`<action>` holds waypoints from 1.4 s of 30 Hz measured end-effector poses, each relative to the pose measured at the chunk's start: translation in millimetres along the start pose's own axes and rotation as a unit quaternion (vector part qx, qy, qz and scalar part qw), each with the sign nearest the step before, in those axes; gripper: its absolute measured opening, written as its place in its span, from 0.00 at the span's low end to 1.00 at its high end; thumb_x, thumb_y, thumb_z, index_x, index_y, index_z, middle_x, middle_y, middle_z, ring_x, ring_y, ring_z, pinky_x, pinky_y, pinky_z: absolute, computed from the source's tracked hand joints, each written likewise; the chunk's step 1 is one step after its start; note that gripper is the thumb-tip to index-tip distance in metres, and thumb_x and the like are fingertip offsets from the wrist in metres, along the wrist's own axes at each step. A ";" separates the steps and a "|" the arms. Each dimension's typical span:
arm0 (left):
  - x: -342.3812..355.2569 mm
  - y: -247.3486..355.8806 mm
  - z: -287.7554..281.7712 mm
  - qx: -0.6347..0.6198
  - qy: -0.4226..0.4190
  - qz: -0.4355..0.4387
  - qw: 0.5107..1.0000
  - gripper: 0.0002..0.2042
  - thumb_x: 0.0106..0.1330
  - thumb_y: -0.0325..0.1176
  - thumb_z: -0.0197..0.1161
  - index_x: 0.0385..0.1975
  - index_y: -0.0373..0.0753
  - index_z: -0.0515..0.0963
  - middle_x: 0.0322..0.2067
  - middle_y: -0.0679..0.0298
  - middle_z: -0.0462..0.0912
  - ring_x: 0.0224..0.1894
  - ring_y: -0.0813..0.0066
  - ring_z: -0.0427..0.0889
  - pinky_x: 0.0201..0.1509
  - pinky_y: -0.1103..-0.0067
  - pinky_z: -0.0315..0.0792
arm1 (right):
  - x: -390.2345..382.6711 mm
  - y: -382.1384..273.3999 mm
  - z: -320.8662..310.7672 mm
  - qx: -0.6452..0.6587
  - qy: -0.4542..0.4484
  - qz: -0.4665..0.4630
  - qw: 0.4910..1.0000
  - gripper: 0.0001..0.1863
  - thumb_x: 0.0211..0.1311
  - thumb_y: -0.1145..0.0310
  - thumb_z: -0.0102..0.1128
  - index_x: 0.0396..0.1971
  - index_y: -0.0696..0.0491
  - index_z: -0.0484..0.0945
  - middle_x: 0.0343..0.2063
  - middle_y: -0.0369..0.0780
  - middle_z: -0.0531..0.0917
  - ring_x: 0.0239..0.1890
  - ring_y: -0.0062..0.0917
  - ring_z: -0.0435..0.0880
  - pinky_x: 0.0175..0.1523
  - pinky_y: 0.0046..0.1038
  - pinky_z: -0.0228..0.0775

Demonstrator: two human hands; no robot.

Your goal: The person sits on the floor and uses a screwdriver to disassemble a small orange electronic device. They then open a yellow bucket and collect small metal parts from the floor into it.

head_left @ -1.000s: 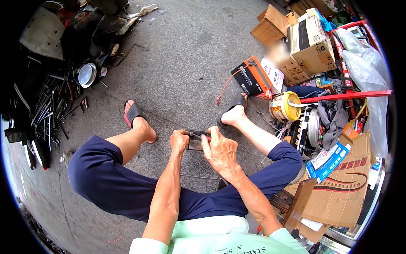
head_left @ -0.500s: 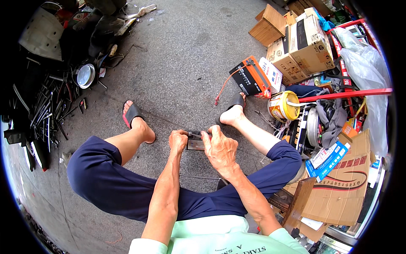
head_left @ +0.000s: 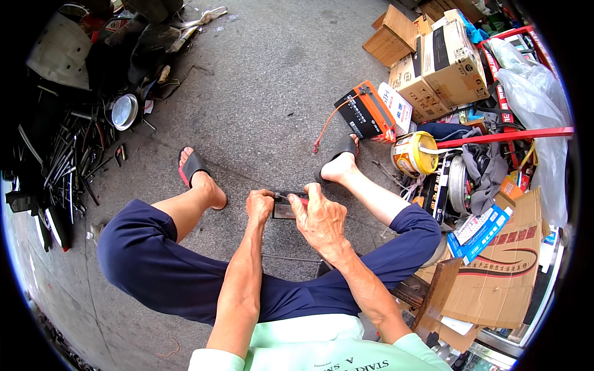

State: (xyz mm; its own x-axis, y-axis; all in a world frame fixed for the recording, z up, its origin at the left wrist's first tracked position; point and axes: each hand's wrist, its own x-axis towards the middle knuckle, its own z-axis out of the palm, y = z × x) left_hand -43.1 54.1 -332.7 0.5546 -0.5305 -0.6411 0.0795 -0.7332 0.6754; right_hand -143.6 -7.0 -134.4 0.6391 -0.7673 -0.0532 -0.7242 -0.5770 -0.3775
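Between my bent legs, both hands meet at a small dark rectangular block [head_left: 284, 211] with a paler, brownish face. My left hand [head_left: 258, 205] is closed around its left end. On the right side, my right hand [head_left: 324, 220] is closed with the thumb pressed forward, on a slim tool with a red handle [head_left: 304, 201]. The tool's front part lies against the top of the block; its exact kind is too small to tell. Most of the handle is hidden by the hand.
A black and orange battery [head_left: 365, 111] with a red wire lies beyond my right foot. To the right stand a yellow bucket [head_left: 416, 153], cardboard boxes [head_left: 442, 77] and a flattened carton [head_left: 495, 272]. Metal tools [head_left: 71, 167] and a round silver dish [head_left: 124, 111] lie at left.
The red handle now shows beside my right thumb, where it was hidden before. My right thumb has shifted slightly left and down; the left hand has barely moved.
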 end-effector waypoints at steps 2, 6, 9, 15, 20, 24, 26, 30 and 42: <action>1.1 -0.8 0.3 0.005 0.001 0.001 1.000 0.15 0.47 0.28 0.53 0.32 0.46 0.85 0.34 0.53 0.83 0.40 0.56 0.82 0.48 0.71 0.73 | 2.7 0.8 0.5 0.007 0.075 -0.055 0.996 0.12 0.59 0.63 0.57 0.35 0.54 0.68 0.19 0.42 0.80 0.18 0.36 0.80 0.22 0.35 0.70; -0.5 2.6 1.2 -0.002 -0.005 -0.002 1.000 0.15 0.47 0.28 0.53 0.32 0.45 0.85 0.34 0.52 0.83 0.40 0.56 0.82 0.47 0.71 0.73 | 1.0 7.3 7.1 0.027 0.089 -0.054 0.994 0.13 0.60 0.60 0.57 0.32 0.53 0.68 0.15 0.41 0.79 0.16 0.36 0.79 0.20 0.36 0.70; -1.8 0.6 1.7 -0.005 0.015 0.033 0.999 0.14 0.46 0.28 0.53 0.31 0.44 0.85 0.31 0.53 0.84 0.38 0.57 0.83 0.46 0.70 0.74 | -1.2 -0.1 3.9 -0.023 0.017 -0.002 1.000 0.13 0.59 0.60 0.57 0.32 0.53 0.68 0.19 0.42 0.80 0.19 0.36 0.80 0.23 0.37 0.71; -3.2 -0.7 8.0 -0.003 0.039 0.009 0.999 0.14 0.47 0.30 0.54 0.31 0.46 0.85 0.31 0.55 0.84 0.38 0.58 0.83 0.45 0.70 0.75 | -0.2 -3.6 -4.8 0.006 0.009 -0.044 0.999 0.16 0.50 0.70 0.56 0.40 0.56 0.68 0.34 0.45 0.73 0.32 0.39 0.80 0.31 0.39 0.72; -2.4 0.1 8.1 0.009 0.020 -0.002 1.000 0.15 0.46 0.27 0.54 0.32 0.47 0.85 0.34 0.55 0.84 0.40 0.57 0.82 0.47 0.70 0.75 | -3.2 -0.2 3.8 -0.027 0.012 -0.026 0.999 0.13 0.57 0.64 0.58 0.38 0.54 0.70 0.20 0.45 0.80 0.20 0.41 0.80 0.26 0.39 0.70; -4.3 -0.6 5.4 -0.001 0.024 -0.004 1.000 0.14 0.47 0.29 0.55 0.32 0.44 0.85 0.33 0.54 0.84 0.41 0.59 0.82 0.48 0.73 0.73 | -2.2 -7.1 -2.2 -0.019 0.008 -0.016 1.000 0.16 0.57 0.61 0.59 0.39 0.55 0.69 0.21 0.46 0.81 0.21 0.42 0.81 0.27 0.40 0.70; -5.7 2.8 6.3 0.002 0.016 -0.003 1.000 0.14 0.46 0.29 0.55 0.32 0.44 0.84 0.34 0.53 0.84 0.42 0.58 0.82 0.48 0.72 0.73 | -2.1 -5.6 -4.7 -0.004 0.037 -0.056 0.998 0.18 0.56 0.61 0.60 0.41 0.56 0.69 0.26 0.47 0.81 0.25 0.42 0.81 0.29 0.40 0.71; -5.1 3.3 5.3 0.006 0.016 0.006 1.000 0.14 0.48 0.29 0.55 0.32 0.44 0.85 0.34 0.54 0.84 0.42 0.58 0.82 0.48 0.72 0.73 | -2.2 -4.5 -2.5 -0.006 0.043 -0.084 0.995 0.17 0.56 0.64 0.60 0.42 0.56 0.69 0.23 0.46 0.80 0.22 0.40 0.81 0.27 0.38 0.71; -5.8 1.6 3.3 0.002 -0.002 0.011 1.000 0.14 0.48 0.30 0.55 0.33 0.43 0.84 0.35 0.54 0.84 0.43 0.60 0.82 0.50 0.73 0.72 | 0.2 -8.1 -8.2 -0.002 0.051 -0.110 0.993 0.18 0.55 0.67 0.59 0.43 0.57 0.68 0.21 0.46 0.80 0.20 0.40 0.80 0.24 0.39 0.70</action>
State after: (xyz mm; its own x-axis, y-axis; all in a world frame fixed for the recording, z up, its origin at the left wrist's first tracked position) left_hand -48.9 54.6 -329.0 0.5532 -0.5479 -0.6275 0.0637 -0.7232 0.6877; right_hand -139.7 -4.8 -123.8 0.7521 -0.6472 0.1241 -0.5713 -0.7342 -0.3668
